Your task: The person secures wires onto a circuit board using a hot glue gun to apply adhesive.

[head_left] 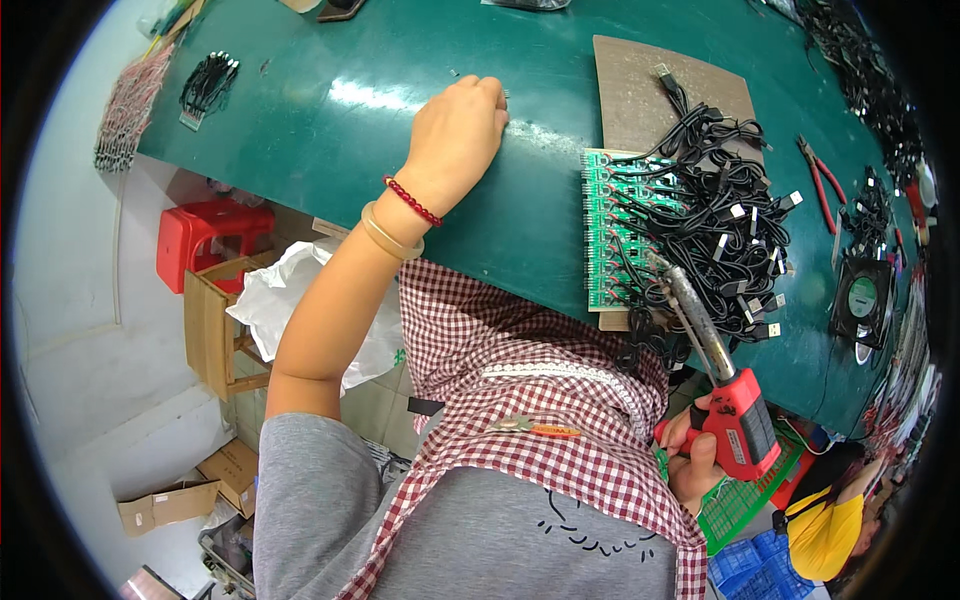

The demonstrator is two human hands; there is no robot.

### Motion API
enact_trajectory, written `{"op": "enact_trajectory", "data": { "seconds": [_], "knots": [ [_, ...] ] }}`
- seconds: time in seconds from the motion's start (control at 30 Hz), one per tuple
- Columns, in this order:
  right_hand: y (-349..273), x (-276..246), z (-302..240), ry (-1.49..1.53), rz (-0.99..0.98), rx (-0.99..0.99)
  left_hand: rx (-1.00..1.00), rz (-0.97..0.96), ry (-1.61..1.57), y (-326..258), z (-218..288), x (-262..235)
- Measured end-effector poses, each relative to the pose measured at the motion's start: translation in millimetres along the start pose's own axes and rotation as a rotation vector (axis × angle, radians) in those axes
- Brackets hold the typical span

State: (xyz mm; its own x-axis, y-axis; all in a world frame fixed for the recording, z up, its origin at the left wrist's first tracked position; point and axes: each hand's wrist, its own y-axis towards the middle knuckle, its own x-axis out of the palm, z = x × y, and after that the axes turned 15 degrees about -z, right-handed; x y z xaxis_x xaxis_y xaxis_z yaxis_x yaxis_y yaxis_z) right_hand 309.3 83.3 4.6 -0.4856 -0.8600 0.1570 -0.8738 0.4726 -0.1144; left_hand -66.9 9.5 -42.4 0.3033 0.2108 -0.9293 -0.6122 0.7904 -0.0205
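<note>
My left hand (457, 135) rests on the green table, fingers curled under. A tiny pale bit shows by its fingertips, too small to name. My right hand (692, 462) grips a red soldering gun (742, 425) at the table's near edge. The gun's long metal barrel points up and left, its tip beside a green circuit board panel (600, 230). Black USB cables (720, 215) fan out from the panel and lie heaped to its right, some with white plugs showing. Panel and cables lie partly on a brown board (630, 95).
Red-handled pliers (822, 185) lie right of the cables, near a black fan-like device (862, 300). A small bundle of black leads (208, 85) sits at the far left. Below the table's left edge stand a red stool (205, 235) and a wooden stool (210, 335). Someone in yellow sits at lower right.
</note>
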Motion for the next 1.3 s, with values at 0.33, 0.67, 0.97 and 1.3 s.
{"op": "enact_trajectory", "data": {
  "seconds": [0.33, 0.67, 0.97, 1.3],
  "knots": [
    [25, 16, -12, 0.073, 0.063, -0.125, 0.126, -0.065, -0.573, -33, 34, -15],
    [60, 43, -30, -0.139, -0.275, 0.28, 0.01, -0.803, -1.688, -143, 114, 5],
    [57, 43, -34, -0.153, -0.254, 0.311, -0.008, -0.733, -1.94, -150, 121, 8],
    [54, 38, -19, -0.534, -0.229, 0.175, 0.337, -0.568, -1.013, -134, 110, -11]
  ]
}}
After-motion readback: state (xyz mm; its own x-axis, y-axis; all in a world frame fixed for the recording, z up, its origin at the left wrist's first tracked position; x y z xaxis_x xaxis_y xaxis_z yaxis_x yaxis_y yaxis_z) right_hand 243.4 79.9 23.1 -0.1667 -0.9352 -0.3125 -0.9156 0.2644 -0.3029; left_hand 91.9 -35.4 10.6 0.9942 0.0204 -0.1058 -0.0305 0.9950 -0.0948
